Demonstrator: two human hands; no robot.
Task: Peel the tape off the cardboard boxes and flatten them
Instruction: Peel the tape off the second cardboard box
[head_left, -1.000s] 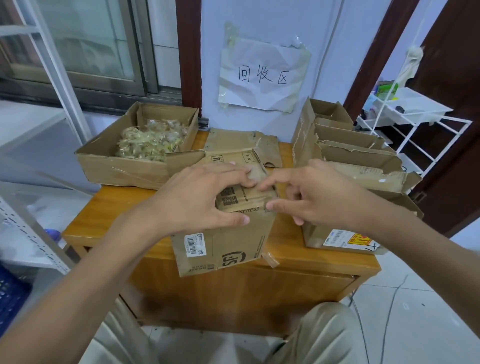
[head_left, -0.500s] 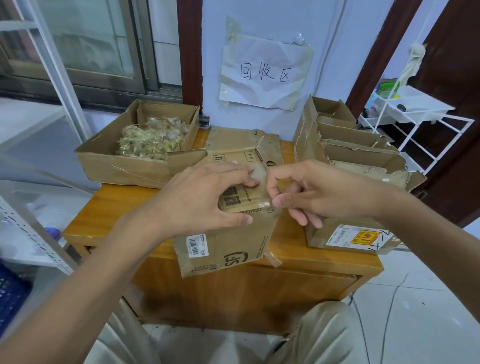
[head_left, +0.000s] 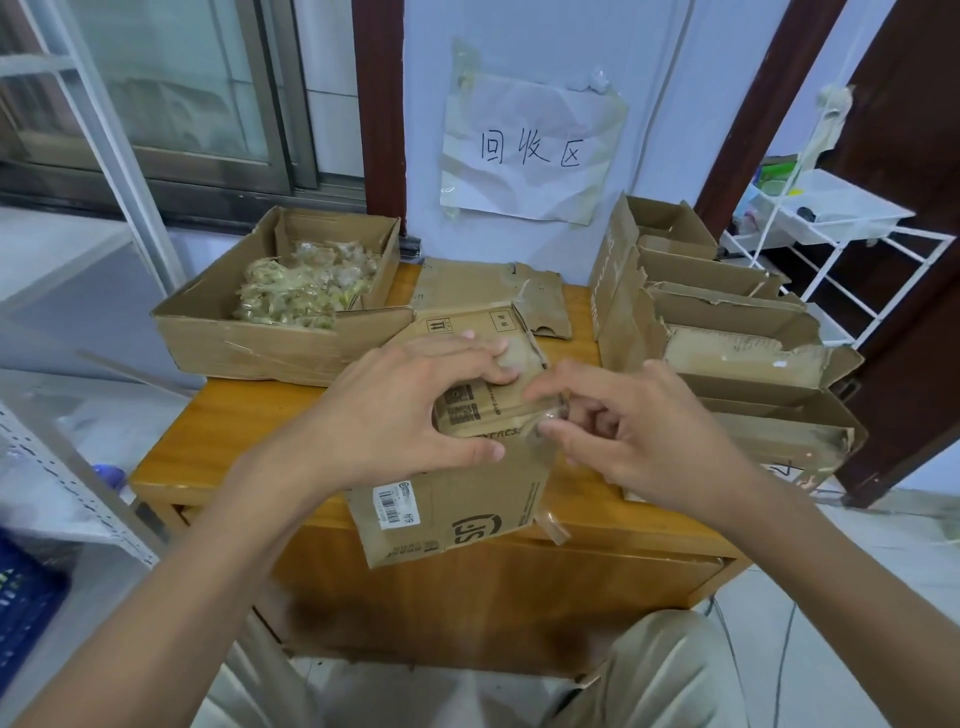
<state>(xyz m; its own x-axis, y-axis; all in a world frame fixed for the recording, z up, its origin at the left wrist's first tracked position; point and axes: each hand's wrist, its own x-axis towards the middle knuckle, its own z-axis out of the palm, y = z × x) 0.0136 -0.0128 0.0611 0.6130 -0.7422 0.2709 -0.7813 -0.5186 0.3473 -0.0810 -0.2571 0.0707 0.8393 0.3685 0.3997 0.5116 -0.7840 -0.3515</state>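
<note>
A brown cardboard box (head_left: 457, 499) with a barcode label and black print lies on the wooden table (head_left: 218, 431), its near end hanging over the front edge. My left hand (head_left: 395, 410) grips its top, fingers across the far side and thumb on the near face. My right hand (head_left: 623, 431) pinches a strip of clear tape (head_left: 550, 415) at the box's right top edge between thumb and forefinger. A loose tape end (head_left: 553, 527) sticks out at the box's lower right corner.
An open box (head_left: 260, 343) holding balled-up tape stands at the back left. Flattened cardboard (head_left: 483, 291) lies behind the held box. Several opened, torn boxes (head_left: 727, 332) are stacked at the right. A white wire rack (head_left: 841, 244) stands beyond them, a metal shelf (head_left: 67, 467) at the left.
My right hand has curled its fingers and drawn a little to the right, thumb and forefinger closing on the tape at the box's edge. My left hand keeps its hold on the box.
</note>
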